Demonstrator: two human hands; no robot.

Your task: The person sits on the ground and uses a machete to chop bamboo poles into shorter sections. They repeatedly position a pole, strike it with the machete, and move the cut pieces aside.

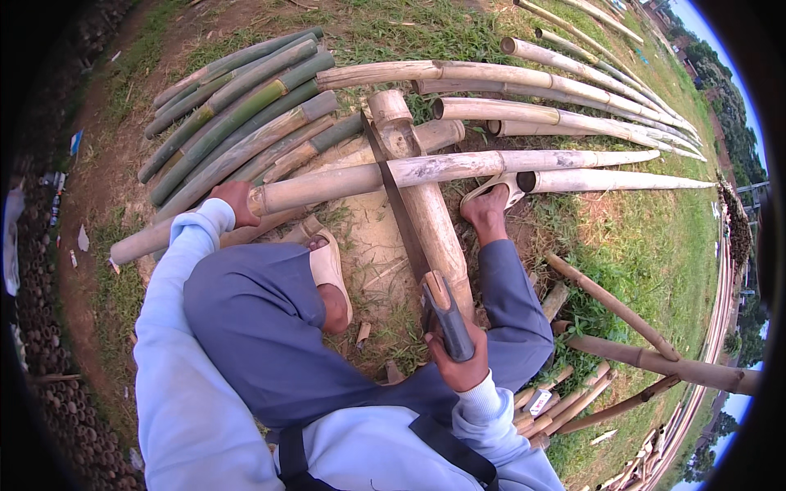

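A long pale bamboo pole [327, 185] runs across in front of me, resting on a thick bamboo support [438, 233] with a notched far end. My left hand [236, 203] is wrapped round the pole left of the support. In my right hand [465, 360] is the dark handle of a handsaw [401, 213], the fingers closed round it. Its long blade points away from me and lies across the pole, just left of the support. How deep the teeth sit in the bamboo, I cannot tell.
Cut green bamboo lengths [246, 110] lie stacked at the far left. Several long pale poles [565, 82] stretch off to the right. My feet in cream clogs [327, 262] flank the support. A crossed bamboo frame [655, 360] and short cut pieces [573, 405] are at lower right.
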